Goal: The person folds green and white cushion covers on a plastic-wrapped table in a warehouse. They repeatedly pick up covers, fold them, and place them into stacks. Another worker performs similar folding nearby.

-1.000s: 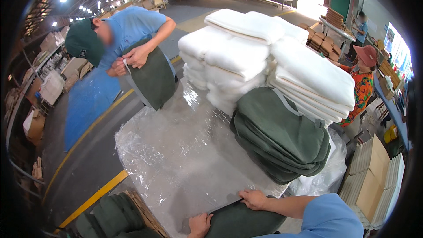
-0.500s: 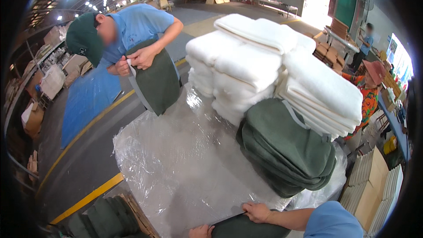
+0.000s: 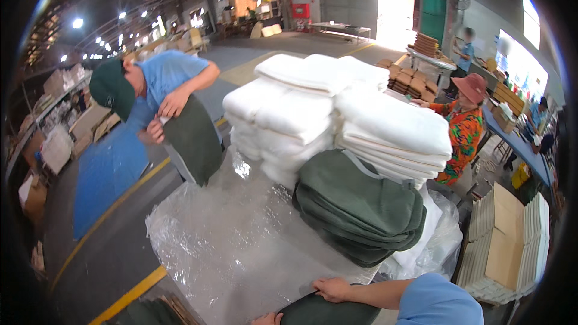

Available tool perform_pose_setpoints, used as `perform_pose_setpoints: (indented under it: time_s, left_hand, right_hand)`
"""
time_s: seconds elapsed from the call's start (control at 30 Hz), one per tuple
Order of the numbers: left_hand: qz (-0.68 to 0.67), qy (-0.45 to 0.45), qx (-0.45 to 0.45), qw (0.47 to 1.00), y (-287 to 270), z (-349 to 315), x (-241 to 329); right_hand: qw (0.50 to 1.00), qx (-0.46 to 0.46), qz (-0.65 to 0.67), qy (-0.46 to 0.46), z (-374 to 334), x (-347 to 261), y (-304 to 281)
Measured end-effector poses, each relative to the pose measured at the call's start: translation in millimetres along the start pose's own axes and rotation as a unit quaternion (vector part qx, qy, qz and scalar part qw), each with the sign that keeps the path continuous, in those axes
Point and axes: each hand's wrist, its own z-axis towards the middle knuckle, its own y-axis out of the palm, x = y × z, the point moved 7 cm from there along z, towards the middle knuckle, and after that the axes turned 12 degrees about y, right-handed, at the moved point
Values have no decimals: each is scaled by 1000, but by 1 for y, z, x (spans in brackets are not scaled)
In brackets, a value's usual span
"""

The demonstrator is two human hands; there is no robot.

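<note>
From where I stand, I see one dark green fabric cover [image 3: 334, 312] at the near edge of the plastic-wrapped surface [image 3: 265, 265]. The person's right hand [image 3: 331, 289] has its grip closed on the cover's upper edge. The left hand [image 3: 268, 319] is mostly outside my sight, but its visible fingers are closed on the left end. Farther on, there is one pile of several green covers [image 3: 361, 198], just beside at least two stacks of white padding [image 3: 289, 108]. Opposite, one co-worker [image 3: 171, 75] with one green cap [image 3: 111, 87] holds one green piece [image 3: 194, 138].
</note>
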Motion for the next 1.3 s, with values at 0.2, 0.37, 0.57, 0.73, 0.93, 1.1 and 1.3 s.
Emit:
perform_pose_setpoints:
  time_s: [0.2, 0.37, 0.57, 0.73, 0.93, 1.1, 1.3]
  left_hand:
    - [167, 49, -157, 972, -14, 2, 33]
    - [-158, 169, -192, 954, -20, -32, 98]
    - [-193, 191, -203, 941, 23, -37, 86]
    - [-201, 199, -219, 934, 41, -33, 79]
    - [-215, 170, -246, 930, 48, -18, 92]
    - [-218, 145, -244, 934, 41, -23, 84]
    - [-211, 139, -258, 932, 39, -22, 106]
  right_hand:
    - [998, -47, -48, -14, -9, -22, -1]
    - [932, -317, 11, -176, -101, -108, 21]
    - [947, -279, 2, -157, -98, -82, 74]
    - [942, -298, -100, -117, -61, -47, 75]
    - [968, -201, -114, 99, -90, 36, -58]
    - [959, -99, 257, 61, -140, 58, -84]
    - [858, -14, 513, 15, -133, 79, -40]
